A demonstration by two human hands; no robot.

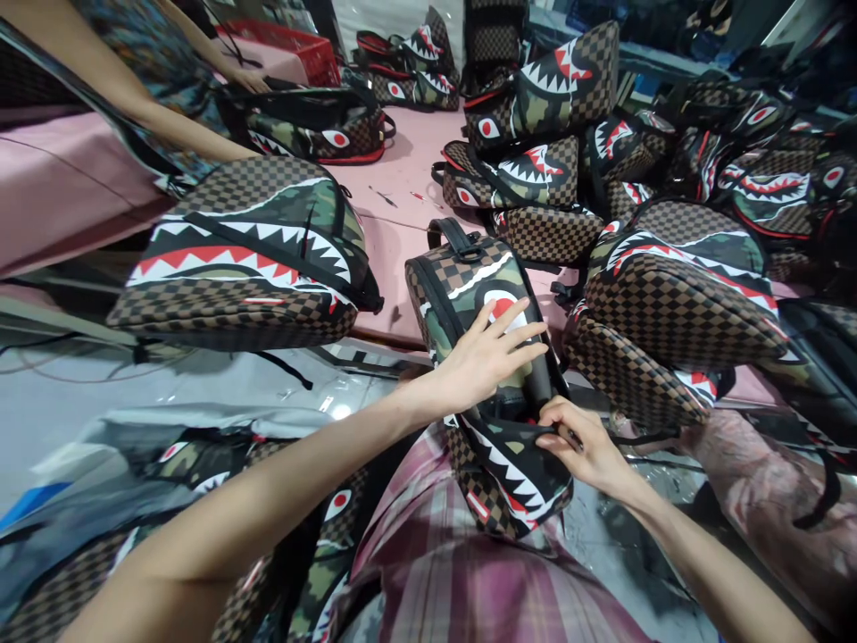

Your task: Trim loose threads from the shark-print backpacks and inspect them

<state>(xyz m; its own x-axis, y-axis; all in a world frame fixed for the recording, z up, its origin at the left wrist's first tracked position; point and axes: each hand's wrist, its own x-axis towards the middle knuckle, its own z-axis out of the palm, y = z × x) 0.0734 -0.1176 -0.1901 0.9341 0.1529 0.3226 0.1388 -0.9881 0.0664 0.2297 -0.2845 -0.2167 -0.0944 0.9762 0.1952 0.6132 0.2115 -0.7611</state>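
A checkered and camouflage backpack (515, 482) with white shark teeth lies between the pink table's edge and my lap, its opening facing me. My left hand (487, 354) rests on its upper part, beside the red and white eye, with fingers spread. At the right side of the opening, my right hand (576, 439) pinches the edge of the bag, thumb and fingers pressed together. The bag's black top handle points away from me. The inside of the opening is dark and mostly hidden.
A large shark-print backpack (247, 259) lies at the left. Several more are piled at the right (676, 295) and back. Small snips (383, 195) lie on the pink table (402, 241). Another person's arm (180, 125) reaches in at upper left. A red crate (301, 55) stands behind.
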